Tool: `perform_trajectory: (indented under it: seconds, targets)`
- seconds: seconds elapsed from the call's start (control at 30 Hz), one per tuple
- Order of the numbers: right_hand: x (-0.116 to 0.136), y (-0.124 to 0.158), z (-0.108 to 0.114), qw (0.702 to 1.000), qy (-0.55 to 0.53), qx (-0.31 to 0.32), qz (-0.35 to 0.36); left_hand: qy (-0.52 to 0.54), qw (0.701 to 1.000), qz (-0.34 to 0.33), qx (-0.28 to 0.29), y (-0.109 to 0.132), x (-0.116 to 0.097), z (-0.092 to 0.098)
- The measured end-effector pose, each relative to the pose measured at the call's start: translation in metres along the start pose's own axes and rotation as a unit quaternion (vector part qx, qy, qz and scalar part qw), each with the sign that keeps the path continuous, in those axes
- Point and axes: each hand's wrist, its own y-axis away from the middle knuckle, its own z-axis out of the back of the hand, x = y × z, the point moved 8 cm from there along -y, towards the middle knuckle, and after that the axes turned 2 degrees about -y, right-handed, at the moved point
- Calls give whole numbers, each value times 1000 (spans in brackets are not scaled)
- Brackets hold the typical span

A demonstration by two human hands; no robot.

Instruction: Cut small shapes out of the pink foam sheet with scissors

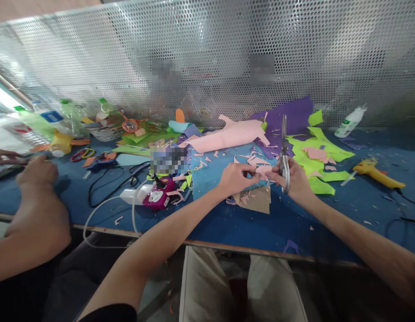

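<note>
In the head view, a small pink paper piece (261, 171) is pinched between the fingertips of my left hand (236, 179). My right hand (297, 181) grips scissors (284, 147) with the blades pointing up and away, while its thumb and finger also hold the right end of the piece. Beneath both hands lie light blue paper (207, 179), pink scraps (256, 157) and a scrap of brown cardboard (261, 203). Just behind them rests a large rolled pink paper shape (230, 135).
Purple paper (291, 112) and lime-green paper (323, 142) lie right of centre. Farther right are a white glue bottle (350, 123) and a yellow glue gun (378, 173). A magenta power plug block (159, 194) with cables sits left. A co-worker's arm (39, 210) rests at far left, near plastic bottles (71, 118).
</note>
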Motion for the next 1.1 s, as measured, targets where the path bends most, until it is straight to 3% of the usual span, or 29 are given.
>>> perform_trajectory:
  seconds: [0.23,0.6,1.1]
  targets:
    - [-3,0,1,1000,11,9,3,-65,997,18,-24,-1,-1,4]
    - [-6,-1,4,1000,-17,-20,-10,-4,1000,12,-28,1,-1,6]
    - [-10,0,1,1000,-5,-1,-7,-46,999,-5,-29,1,-2,4]
